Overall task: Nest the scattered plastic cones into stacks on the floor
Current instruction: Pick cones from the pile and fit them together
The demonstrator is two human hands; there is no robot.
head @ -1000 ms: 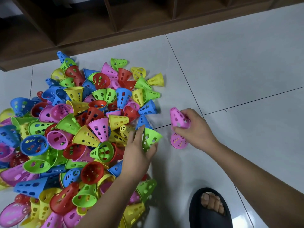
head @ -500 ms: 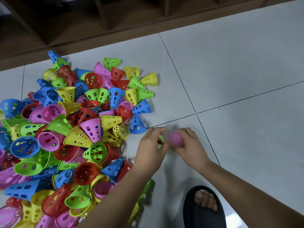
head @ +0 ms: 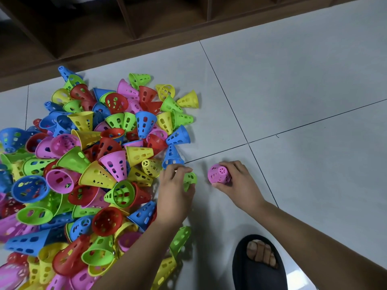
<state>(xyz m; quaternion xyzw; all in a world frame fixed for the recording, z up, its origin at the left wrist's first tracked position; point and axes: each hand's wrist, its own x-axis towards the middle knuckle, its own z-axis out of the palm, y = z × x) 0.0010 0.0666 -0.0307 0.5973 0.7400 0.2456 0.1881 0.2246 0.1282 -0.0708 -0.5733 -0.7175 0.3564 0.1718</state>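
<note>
Two cones in hand, the rest loose. Pink cone (head: 218,174) standing wide end down on the floor (head: 293,97), spoked narrow tip up, clamped by the right hand (head: 238,185): thumb on the near side, fingers (head: 235,164) curled over the far side. Cannot tell whether another cone sits nested inside it. Green cone (head: 190,178) gripped by the left hand (head: 173,193), fingertips (head: 180,169) bent over its far side, most of the cone hidden behind the palm. Bare tile between the two sets of fingers; cones apart, not touching.

Just beyond the left fingertips: blue cone (head: 172,156) upright, at the edge of the pile (head: 94,164). Left of those fingers, the heap proper: red, yellow, green, blue and pink cones, lying every way, some mouths up, some on their sides, crowding right up to the left wrist and under the forearm.

All cones thin glossy plastic, tapered, walls pierced with oval slots. Floor of pale smooth tiles, slightly reflective, crossed by dark grout lines (head: 272,136) that meet just beyond the right fingers. Dark wooden shelf unit (head: 125,28) well beyond. Nearer than the right wrist, a dark slipper (head: 247,273), toes showing.
</note>
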